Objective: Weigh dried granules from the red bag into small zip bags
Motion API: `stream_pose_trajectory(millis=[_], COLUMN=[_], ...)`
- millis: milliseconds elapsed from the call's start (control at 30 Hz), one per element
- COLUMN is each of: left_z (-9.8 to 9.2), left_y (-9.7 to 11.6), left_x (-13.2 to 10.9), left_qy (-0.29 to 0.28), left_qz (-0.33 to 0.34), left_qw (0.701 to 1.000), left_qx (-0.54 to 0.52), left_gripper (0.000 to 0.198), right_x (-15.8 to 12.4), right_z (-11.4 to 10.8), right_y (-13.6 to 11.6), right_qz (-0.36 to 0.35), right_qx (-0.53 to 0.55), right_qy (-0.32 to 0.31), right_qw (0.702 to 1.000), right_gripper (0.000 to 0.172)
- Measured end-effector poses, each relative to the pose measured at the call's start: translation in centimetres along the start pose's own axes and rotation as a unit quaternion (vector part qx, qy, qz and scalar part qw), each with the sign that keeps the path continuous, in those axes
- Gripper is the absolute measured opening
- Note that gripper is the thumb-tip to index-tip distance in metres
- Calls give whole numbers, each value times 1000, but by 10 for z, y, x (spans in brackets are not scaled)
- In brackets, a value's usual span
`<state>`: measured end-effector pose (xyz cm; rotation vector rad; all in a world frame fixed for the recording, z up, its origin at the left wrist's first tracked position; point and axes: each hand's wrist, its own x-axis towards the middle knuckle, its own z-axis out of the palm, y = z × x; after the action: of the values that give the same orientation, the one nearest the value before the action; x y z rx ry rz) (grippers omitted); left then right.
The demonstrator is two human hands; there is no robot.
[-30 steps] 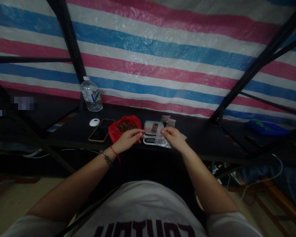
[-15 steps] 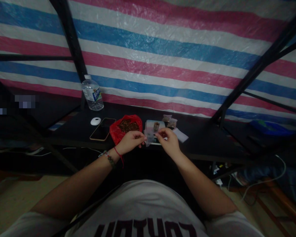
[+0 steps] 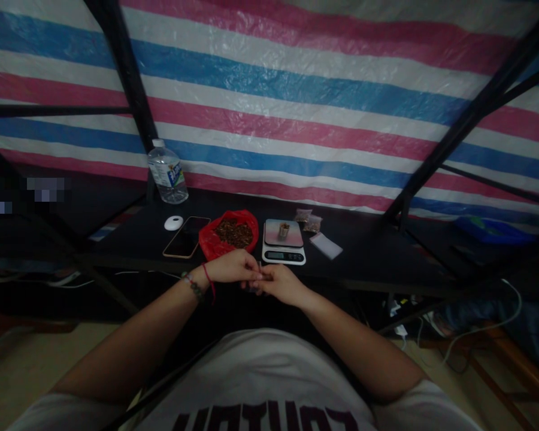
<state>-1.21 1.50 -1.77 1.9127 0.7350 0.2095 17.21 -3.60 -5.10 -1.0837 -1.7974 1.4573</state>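
Note:
My left hand and my right hand meet at the table's front edge, fingers pinched together on a small clear plastic bag that my fingers mostly cover. Just behind my left hand lies a red plastic bag, spread wide around a heap of brown dried bits. Beyond my right hand stands a white kitchen scale. On its plate sits a small cup holding brown bits.
Two filled little bags and a stack of flat whitish bags lie right of the scale. Left are a phone, a white round object and a water bottle. Black frame posts stand before a striped sheet.
My right hand has moved left and toward me, off the scale, and now touches my left hand. The clear bag has come down with them, uncovering the scale's display.

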Motion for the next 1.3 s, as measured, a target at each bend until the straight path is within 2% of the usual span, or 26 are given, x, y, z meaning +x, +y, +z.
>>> stream_pose_trajectory(millis=[100,167,267,333,400,567,733,833,967,1167,1300], left_z=[-2,-3,-1,2,6,10,13,18,27,30,27], left_y=[0,-1,-2,-1,3,13,14,17,22,23,22], left_x=[-2,-2,-1,0,1,0,0,1,4,7,6], left_qy=[-18,-12,21,38,45,56,61,104,170,177,200], left_qz=[15,12,-14,-27,-31,-20,-4,-3,-42,-77,-101], left_qw=[999,1000,999,999,998,998,998,994,980,976,970], left_qx=[-23,-25,-24,-27,-30,-22,-3,41,90,96,90], left_gripper=[27,25,19,15,13,16,20,18,19,21,19], right_x=[-1,-1,-1,-1,-2,-5,-4,-3,-1,-2,-2], right_z=[-3,-6,-12,-13,-12,-14,-25,-29,-27,-26,-33], right_y=[-5,-7,-8,-7,-7,-8,-12,-15,-16,-19,-20], right_qz=[7,13,4,-24,-55,-67,-95,-87,-60,-21,-1], right_qx=[11,5,-71,-145,-192,-240,-243,-257,-286,-314,-356], right_qy=[-34,-51,2,49,66,78,31,39,82,93,169], right_qw=[999,999,997,988,977,965,965,962,953,945,919], right_gripper=[20,23,23,21,20,22,16,21,21,20,22])
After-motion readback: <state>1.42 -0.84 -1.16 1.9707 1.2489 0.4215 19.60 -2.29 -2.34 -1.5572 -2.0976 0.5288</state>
